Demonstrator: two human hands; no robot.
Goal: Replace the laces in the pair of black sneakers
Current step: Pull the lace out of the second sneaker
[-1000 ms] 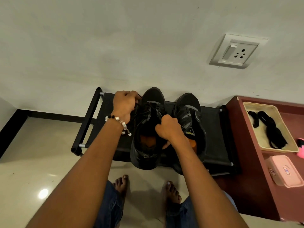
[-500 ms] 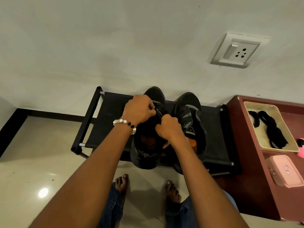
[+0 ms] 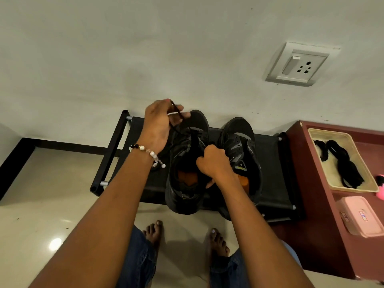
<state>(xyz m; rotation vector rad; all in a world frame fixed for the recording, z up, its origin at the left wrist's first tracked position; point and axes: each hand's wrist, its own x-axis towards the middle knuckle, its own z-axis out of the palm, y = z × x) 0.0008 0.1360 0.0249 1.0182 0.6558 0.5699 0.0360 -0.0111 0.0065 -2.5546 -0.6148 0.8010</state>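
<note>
Two black sneakers stand side by side on a low black rack (image 3: 274,169) against the wall. The left sneaker (image 3: 187,183) has an orange insole showing. My left hand (image 3: 158,123), with a bead bracelet on the wrist, is raised over its toe and pinches a black lace (image 3: 176,115) that runs down to the eyelets. My right hand (image 3: 214,161) grips the left sneaker at its tongue and right side. The right sneaker (image 3: 241,140) stands untouched, partly hidden behind my right hand. Spare black laces (image 3: 342,163) lie in a cream tray (image 3: 324,134) at the right.
The tray sits on a maroon cabinet (image 3: 307,183), with a pink box (image 3: 359,217) nearer me. A wall socket (image 3: 301,65) is above the rack. My bare feet (image 3: 187,238) stand on the tiled floor just in front of the rack.
My left hand has lifted from the sneaker's eyelets up and to the left, drawing the black lace out with it. My right hand has stayed on the shoe.
</note>
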